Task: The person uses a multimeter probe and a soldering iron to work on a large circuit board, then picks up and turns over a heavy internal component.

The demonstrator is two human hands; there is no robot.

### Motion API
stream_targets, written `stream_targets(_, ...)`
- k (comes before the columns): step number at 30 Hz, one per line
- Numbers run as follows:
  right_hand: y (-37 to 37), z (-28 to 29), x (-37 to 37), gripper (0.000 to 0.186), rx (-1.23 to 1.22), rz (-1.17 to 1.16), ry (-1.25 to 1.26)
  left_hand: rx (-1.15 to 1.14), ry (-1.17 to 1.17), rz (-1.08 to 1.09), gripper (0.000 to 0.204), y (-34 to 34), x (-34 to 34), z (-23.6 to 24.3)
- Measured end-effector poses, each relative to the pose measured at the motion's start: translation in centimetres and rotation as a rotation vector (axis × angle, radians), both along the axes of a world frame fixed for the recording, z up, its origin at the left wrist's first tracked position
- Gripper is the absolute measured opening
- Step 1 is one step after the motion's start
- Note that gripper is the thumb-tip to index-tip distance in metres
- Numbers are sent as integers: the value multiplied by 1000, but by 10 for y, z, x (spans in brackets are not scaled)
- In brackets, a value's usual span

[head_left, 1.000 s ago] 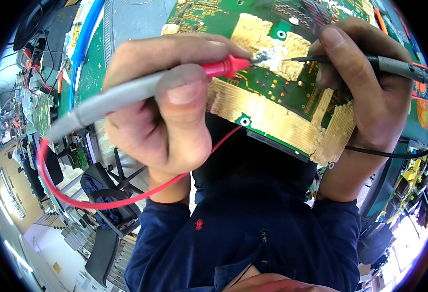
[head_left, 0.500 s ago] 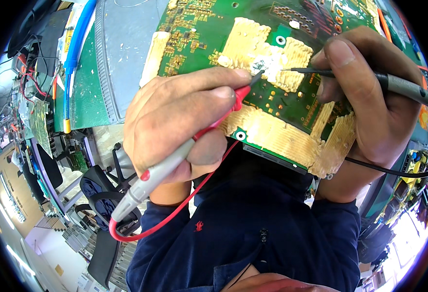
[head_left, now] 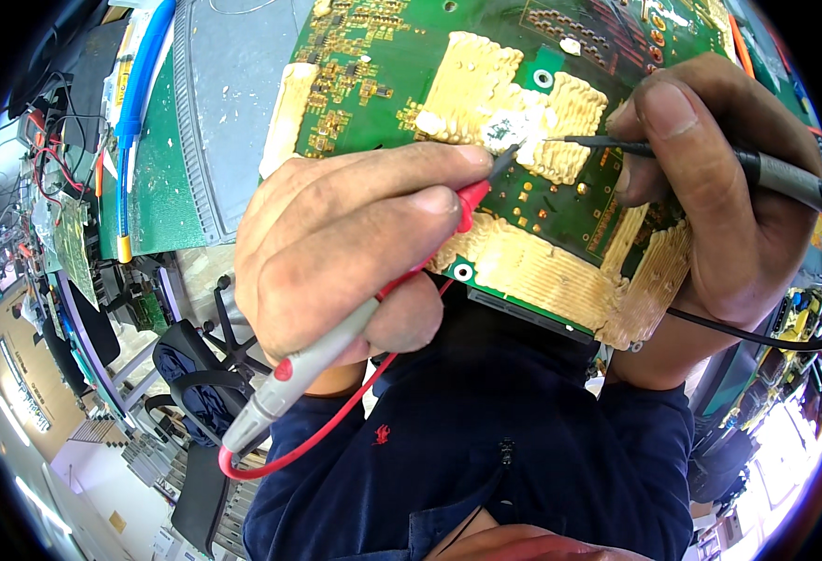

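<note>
Left hand (head_left: 336,243) pinches a red-and-grey test probe (head_left: 322,348) between thumb and fingers, while the right hand (head_left: 714,187) grips a black-and-grey probe (head_left: 794,182) the same way, the two dark tips angled toward each other just beside a white patch (head_left: 502,129) on a green circuit board (head_left: 359,136). Whether either tip makes contact cannot be told. The board, lying between and beyond the hands, carries ridged, tan-coloured coating (head_left: 532,262) in thick blocks and strips. A red cable (head_left: 336,427) loops below the left hand; a black cable (head_left: 757,327) runs beneath the right wrist. Nearest the camera is the worker's dark blue shirt (head_left: 476,430); at left, a blue tube (head_left: 132,93) lies beside a grey mat (head_left: 228,112), with a black office chair (head_left: 191,379) below
</note>
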State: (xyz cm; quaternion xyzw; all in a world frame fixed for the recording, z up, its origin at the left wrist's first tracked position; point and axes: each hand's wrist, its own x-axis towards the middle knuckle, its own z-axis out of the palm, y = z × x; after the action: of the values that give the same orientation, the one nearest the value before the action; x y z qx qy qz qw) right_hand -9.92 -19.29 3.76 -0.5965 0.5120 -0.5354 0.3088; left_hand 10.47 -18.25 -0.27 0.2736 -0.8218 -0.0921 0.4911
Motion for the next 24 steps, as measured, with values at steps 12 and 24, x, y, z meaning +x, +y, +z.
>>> stream_targets(12,0,-2,-2,19,-19,29,-34,-15,11,-9,41,0,0,-2)
stream_targets(24,5,-15,15,19,-210,-63,-153,-29,-10,26,39,2,-1,0)
